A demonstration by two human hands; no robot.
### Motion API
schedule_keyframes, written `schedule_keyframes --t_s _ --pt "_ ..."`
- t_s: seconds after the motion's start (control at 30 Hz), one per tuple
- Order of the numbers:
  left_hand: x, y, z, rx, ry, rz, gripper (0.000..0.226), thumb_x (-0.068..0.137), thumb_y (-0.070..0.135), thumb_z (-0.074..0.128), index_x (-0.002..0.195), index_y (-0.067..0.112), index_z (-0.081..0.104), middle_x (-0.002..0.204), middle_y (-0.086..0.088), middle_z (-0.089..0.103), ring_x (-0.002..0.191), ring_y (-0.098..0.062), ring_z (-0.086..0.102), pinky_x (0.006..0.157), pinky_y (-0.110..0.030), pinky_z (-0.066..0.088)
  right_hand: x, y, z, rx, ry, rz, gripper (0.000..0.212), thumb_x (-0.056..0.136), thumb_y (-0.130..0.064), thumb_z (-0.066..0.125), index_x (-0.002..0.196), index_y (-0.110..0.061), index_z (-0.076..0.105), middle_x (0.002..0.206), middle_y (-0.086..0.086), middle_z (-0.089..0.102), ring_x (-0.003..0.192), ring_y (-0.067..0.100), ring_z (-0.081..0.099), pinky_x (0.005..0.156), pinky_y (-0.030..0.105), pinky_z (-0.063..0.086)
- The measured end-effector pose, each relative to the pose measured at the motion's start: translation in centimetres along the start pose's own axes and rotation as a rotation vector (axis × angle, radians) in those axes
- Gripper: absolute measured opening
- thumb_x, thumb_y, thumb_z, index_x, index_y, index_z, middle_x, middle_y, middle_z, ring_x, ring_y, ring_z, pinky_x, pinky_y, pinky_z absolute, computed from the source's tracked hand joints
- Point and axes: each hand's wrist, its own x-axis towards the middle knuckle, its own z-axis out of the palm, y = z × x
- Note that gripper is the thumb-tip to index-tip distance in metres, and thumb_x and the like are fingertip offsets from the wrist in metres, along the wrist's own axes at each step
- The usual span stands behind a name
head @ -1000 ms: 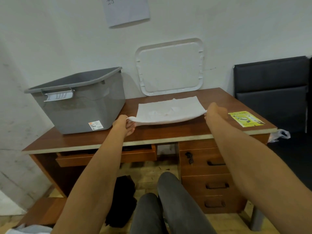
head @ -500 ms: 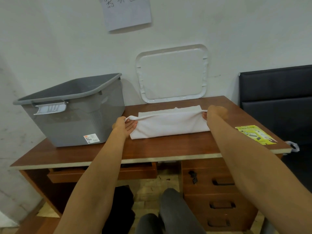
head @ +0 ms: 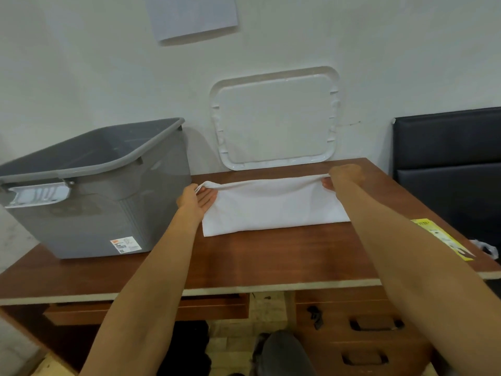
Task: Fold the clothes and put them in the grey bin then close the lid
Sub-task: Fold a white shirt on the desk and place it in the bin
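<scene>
White cloth (head: 273, 204) lies in a wide band across the middle of the wooden desk (head: 271, 256), its near edge flat on the wood and its far edge lifted slightly between both hands. The left hand (head: 196, 198) pinches the far-left corner between thumb and fingers, just beside the wall of the grey bin (head: 108, 202). The right hand (head: 343, 176) is curled round the far-right corner, knuckles up. The bin stands open on the left of the desk, and its white lid (head: 275, 118) leans against the wall just beyond the cloth.

The step in hand looks like laying one fold over, so the task is early: nothing shows inside the bin from this angle, and the lid is off.

Several things could spoil it. If one hand lets go before the other, the layers would likely skew and the edges would not line up. The thin fabric at the left corner looks bunched, so a layer could slip out of the pinch. A push too far could bring the cloth or the knuckles against the leaning lid and tip it over. The left forearm passes close to the bin and could nudge it.
</scene>
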Motion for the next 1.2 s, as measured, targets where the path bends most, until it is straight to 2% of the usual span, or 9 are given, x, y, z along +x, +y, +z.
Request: schedule_keyframes --t_s 0.1,0.23,0.47,0.63,0.7,0.83,0.93,1.07,1.2 --pt "1.7 -0.3 0.2 0.023 -0.016 -0.015 0.024 0.102 0.021 0.056 0.111 0.001 0.067 0.108 -0.018 0.076 0.094 -0.030 0.076 0.075 -0.038 0.064 1.6 -0.4 1.1 0.003 -0.084 -0.040 0.006 0.099 -0.006 0.059 0.101 -0.004 0.064 0.084 0.010 0.071 0.040 0.013 0.064 0.040 0.021 0.053" --pt "4.0 -0.7 0.4 0.040 -0.020 -0.021 0.022 0.103 0.022 0.055 0.100 0.004 0.067 0.112 -0.018 0.074 0.097 -0.029 0.075 0.081 -0.037 0.062 3.8 -0.3 3.0 -0.102 0.005 -0.017 0.016 0.099 -0.006 0.057 0.084 -0.005 0.063 0.069 0.010 0.070 0.029 0.013 0.057 0.029 0.014 0.035" --pt "8.1 -0.8 1.8 0.050 -0.015 -0.024 0.025 0.103 0.023 0.055 0.109 0.002 0.068 0.111 -0.017 0.075 0.095 -0.028 0.076 0.073 -0.035 0.062 7.3 0.3 5.6 -0.039 0.047 0.003 0.018 0.096 -0.007 0.062 0.079 -0.012 0.062 0.067 0.008 0.068 0.042 0.016 0.065 0.039 0.021 0.049" --pt "10.7 -1.9 2.9 0.022 0.013 -0.037 0.030 0.102 0.022 0.056 0.117 -0.001 0.068 0.109 -0.017 0.076 0.091 -0.028 0.076 0.072 -0.035 0.063 9.7 1.1 7.8 -0.052 0.067 0.035 0.009 0.096 -0.007 0.062 0.098 -0.007 0.070 0.061 0.004 0.064 0.065 0.026 0.076 0.074 0.036 0.065" --pt "11.8 -2.2 3.2 0.011 0.023 -0.038 0.032 0.103 0.023 0.055 0.119 -0.002 0.068 0.109 -0.018 0.075 0.092 -0.028 0.076 0.075 -0.035 0.063 10.4 1.5 8.4 -0.033 0.072 0.026 0.008 0.096 -0.008 0.062 0.097 -0.008 0.070 0.066 0.003 0.065 0.064 0.026 0.075 0.071 0.033 0.064" --pt "14.2 -3.4 3.4 0.027 0.081 -0.027 0.034 0.103 0.023 0.054 0.125 -0.001 0.065 0.107 -0.016 0.076 0.088 -0.027 0.077 0.069 -0.034 0.063 11.6 2.8 9.5 0.000 0.101 0.002 0.011 0.094 -0.007 0.064 0.099 -0.016 0.065 0.094 0.009 0.070 0.049 0.020 0.069 0.041 0.022 0.053" --pt "15.1 -4.5 3.3 0.063 0.125 -0.017 0.033 0.104 0.020 0.054 0.128 0.000 0.062 0.102 -0.014 0.077 0.086 -0.026 0.077 0.067 -0.033 0.063 12.4 4.5 10.3 0.009 0.109 0.015 0.010 0.095 -0.007 0.061 0.096 -0.016 0.065 0.102 0.011 0.071 0.051 0.022 0.069 0.045 0.026 0.056" --pt "15.5 -5.1 4.0 0.129 0.162 0.037 0.023 0.105 0.015 0.054 0.122 0.001 0.059 0.105 -0.015 0.075 0.091 -0.026 0.076 0.082 -0.035 0.064 13.3 7.1 10.9 -0.065 0.114 -0.109 0.018 0.094 -0.012 0.066 0.110 -0.021 0.068 0.109 0.008 0.070 0.057 0.015 0.072 0.049 0.021 0.055" --pt "16.0 -6.4 4.6 0.387 0.222 0.154 0.028 0.101 0.013 0.058 0.126 0.005 0.066 0.113 -0.009 0.072 0.095 -0.020 0.073 0.082 -0.029 0.063 13.3 8.1 11.4 -0.178 0.091 -0.258 0.054 0.084 -0.037 0.061 0.137 -0.029 0.054 0.116 0.001 0.064 0.086 0.026 0.074 0.076 0.041 0.063"
